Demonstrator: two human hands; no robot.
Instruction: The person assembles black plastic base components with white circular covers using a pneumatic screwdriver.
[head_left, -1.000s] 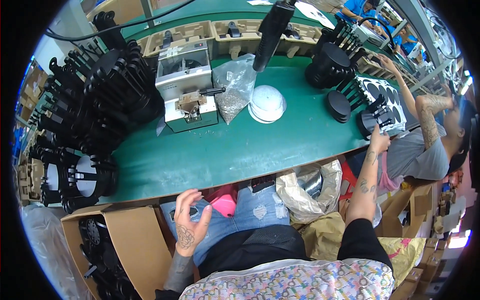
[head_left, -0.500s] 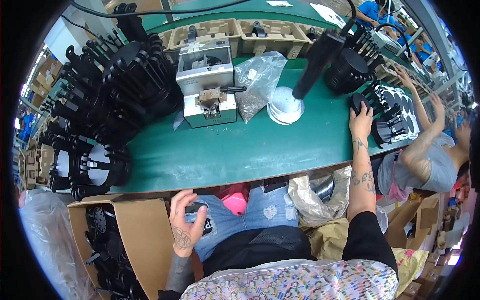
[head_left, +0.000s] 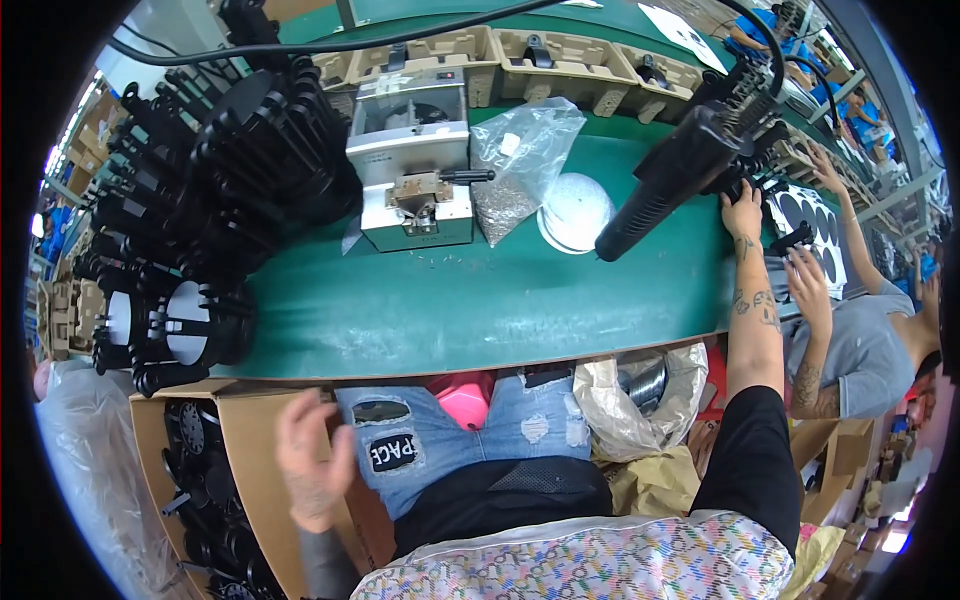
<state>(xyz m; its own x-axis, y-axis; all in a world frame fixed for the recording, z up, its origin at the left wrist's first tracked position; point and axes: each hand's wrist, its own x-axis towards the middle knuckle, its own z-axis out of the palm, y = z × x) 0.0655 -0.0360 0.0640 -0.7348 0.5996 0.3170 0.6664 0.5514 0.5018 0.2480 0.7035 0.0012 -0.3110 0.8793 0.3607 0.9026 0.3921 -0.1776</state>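
Note:
My left hand, slightly blurred, hangs beside my thigh over the cardboard box; its thumb and fingers stand apart with nothing in them. My right arm stretches across the green table to its right end. There my right hand has its fingers closed on a black plastic part among similar parts; the part's full shape is hidden. Several black parts with round discs and arms are stacked at the left. Other black parts fill the box beside my left hand.
A black electric screwdriver hangs over the table by white discs. A small grey machine stands beside a clear bag of screws. Tan trays line the back. A co-worker's hand is near my right forearm.
My right hand has moved farther away and slightly right, off a round black part. My left hand has moved left and down. The co-worker's nearer hand has come down towards the table.

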